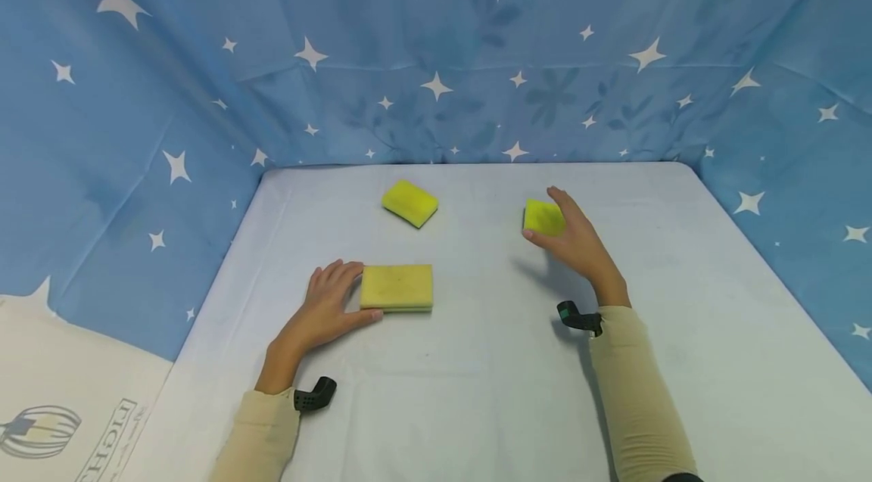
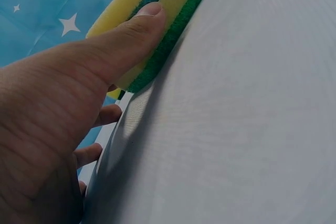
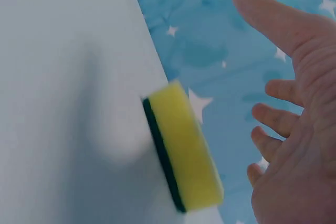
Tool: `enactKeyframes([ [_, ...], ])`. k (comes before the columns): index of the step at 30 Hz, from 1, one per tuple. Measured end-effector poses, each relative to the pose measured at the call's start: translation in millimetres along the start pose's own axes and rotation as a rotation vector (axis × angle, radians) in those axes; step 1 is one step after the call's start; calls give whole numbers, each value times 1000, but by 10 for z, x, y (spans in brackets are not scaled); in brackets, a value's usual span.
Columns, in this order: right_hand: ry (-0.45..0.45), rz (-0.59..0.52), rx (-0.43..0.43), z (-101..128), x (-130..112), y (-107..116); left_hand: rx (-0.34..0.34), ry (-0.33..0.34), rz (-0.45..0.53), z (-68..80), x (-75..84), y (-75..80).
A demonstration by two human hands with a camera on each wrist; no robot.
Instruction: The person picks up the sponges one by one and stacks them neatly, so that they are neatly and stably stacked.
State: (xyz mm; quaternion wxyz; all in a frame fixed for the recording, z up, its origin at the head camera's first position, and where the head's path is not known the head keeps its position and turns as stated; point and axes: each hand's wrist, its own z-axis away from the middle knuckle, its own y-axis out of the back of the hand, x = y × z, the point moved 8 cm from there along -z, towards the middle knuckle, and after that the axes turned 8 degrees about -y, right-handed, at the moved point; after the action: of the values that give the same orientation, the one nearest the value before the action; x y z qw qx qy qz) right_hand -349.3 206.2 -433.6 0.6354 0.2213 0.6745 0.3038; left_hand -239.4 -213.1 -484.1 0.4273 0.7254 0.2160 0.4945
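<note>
Two yellow sponges with green scouring layers lie stacked one on the other, the upper sponge covering most of the lower in the head view. My left hand holds the stack at its left end, thumb against the near side and index finger at the far side. Farther right, my right hand is spread over a single sponge and hides part of it. In the right wrist view this sponge lies apart from the fingers, green side down.
Another yellow sponge lies at an angle toward the back of the white table. Blue star-patterned cloth hangs behind and at the sides. A printed cream cloth is at the left front.
</note>
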Motion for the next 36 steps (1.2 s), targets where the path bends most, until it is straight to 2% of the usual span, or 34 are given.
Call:
enactKeyframes([
  [10, -143, -32, -5, -62, 488, 82, 4, 2, -1, 28, -18, -23],
  [15, -178, -42, -28, -82, 628, 91, 0, 8, 7, 30, -9, -35],
  [24, -197, -47, -46, -108, 721, 70, 0, 8, 2, 23, -7, -29],
  [36, -151, -100, -18, -141, 750, 51, -4, 4, -11, -1, -5, -20],
])
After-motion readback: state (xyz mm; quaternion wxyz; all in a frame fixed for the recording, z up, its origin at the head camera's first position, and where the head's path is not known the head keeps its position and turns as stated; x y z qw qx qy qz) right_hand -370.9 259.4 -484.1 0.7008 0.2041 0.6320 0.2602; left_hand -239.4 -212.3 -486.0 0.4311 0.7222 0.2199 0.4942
